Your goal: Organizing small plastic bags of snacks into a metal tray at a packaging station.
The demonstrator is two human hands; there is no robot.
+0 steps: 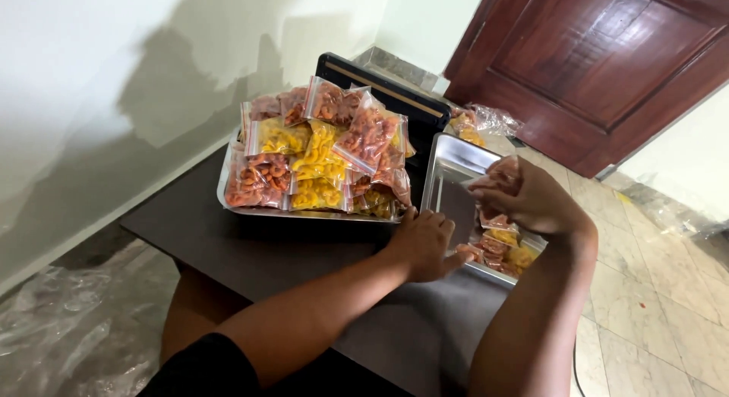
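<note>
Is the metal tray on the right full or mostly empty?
Mostly empty: the right tray shows bare metal at its far end, with only a few snack bags at the near end.

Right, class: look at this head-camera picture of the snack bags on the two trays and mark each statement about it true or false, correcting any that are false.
1. The left tray is piled with small clear bags of orange and yellow snacks. True.
2. The right hand is raised over the right tray, holding a small bag. True.
3. The left hand rests flat on the floor. False: it is on the dark table, at the near edge of the right tray.
4. The door in the corner is white. False: it is dark reddish-brown wood.
5. The right tray is fuller than the left one. False: it holds only a few bags at its near end.
</note>
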